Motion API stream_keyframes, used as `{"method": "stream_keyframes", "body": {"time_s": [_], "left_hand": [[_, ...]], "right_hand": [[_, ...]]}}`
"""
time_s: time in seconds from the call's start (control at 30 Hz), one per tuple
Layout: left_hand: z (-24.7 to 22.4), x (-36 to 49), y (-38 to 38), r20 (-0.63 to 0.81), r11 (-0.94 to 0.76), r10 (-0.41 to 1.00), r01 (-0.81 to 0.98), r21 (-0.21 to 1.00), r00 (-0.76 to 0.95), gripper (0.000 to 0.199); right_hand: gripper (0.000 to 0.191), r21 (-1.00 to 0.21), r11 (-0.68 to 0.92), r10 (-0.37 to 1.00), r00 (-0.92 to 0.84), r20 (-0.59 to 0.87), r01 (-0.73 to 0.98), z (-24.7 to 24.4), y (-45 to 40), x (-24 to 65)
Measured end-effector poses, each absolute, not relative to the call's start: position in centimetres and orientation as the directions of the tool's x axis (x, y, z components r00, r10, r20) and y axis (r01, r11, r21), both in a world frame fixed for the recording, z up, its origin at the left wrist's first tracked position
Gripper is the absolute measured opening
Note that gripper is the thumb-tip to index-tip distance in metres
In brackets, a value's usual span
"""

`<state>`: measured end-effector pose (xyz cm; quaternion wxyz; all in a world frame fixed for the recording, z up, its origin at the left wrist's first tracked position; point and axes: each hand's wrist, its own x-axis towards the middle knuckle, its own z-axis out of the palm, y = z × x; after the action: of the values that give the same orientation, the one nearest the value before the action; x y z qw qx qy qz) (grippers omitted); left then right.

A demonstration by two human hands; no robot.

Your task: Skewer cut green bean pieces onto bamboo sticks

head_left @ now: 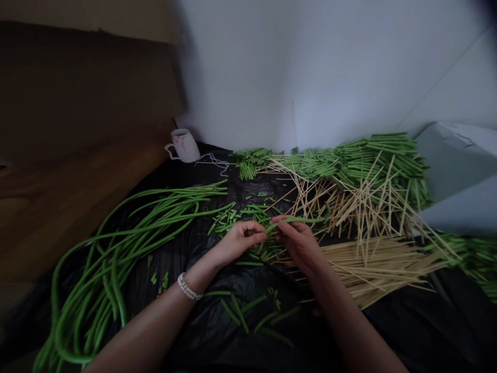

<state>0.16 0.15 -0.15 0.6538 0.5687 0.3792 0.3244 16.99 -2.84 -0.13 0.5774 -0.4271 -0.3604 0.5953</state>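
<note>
A green long bean (310, 220) runs out to the right from between my two hands. My left hand (245, 238) is closed in a pinch at its near end. Close beside it, my right hand (297, 235) has its fingers wrapped round the same bean. Below and behind the hands lies a heap of short cut bean pieces (254, 215). A bundle of uncut long beans (116, 248) curls across the left side. To the right of my right hand are many thin wooden skewers (373, 267), some lying flat and some sticking out from threaded beans.
Bean pieces threaded on skewers (361, 160) are stacked along the back. A white mug (184, 146) stands at the back left beside a tangle of pale string (217, 163). Black plastic sheeting (217, 342) covers the surface. More green beans (473, 259) lie at far right.
</note>
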Motion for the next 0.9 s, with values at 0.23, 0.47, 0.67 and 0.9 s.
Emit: {"method": "stream_keyframes", "body": {"time_s": [0.23, 0.47, 0.67, 0.9], "left_hand": [[-1.2, 0.2, 0.4, -0.186, 0.326, 0.888, -0.289, 0.900, 0.421, 0.025], [-1.5, -0.2, 1.3, -0.259, 0.428, 0.881, -0.433, 0.794, 0.396, 0.025], [-0.7, -0.7, 1.6, -0.283, 0.477, 0.862, -0.485, 0.733, 0.420, 0.018], [0.0, -0.4, 0.6, -0.194, 0.390, 0.788, -0.229, 0.892, 0.584, 0.026]], "right_hand": [[0.022, -0.995, 0.082, 0.995, 0.063, 0.078, -0.056, 0.5, -3.2, 17.1], [0.027, -0.824, 0.420, 0.903, -0.083, 0.421, 0.380, -0.5, -3.8, 15.5], [0.019, -0.980, 0.156, 0.988, -0.017, 0.155, 0.125, 0.4, -3.8, 15.8], [0.016, -0.996, 0.082, 0.997, -0.008, 0.083, -0.038, 0.8, -3.6, 15.8]]}}
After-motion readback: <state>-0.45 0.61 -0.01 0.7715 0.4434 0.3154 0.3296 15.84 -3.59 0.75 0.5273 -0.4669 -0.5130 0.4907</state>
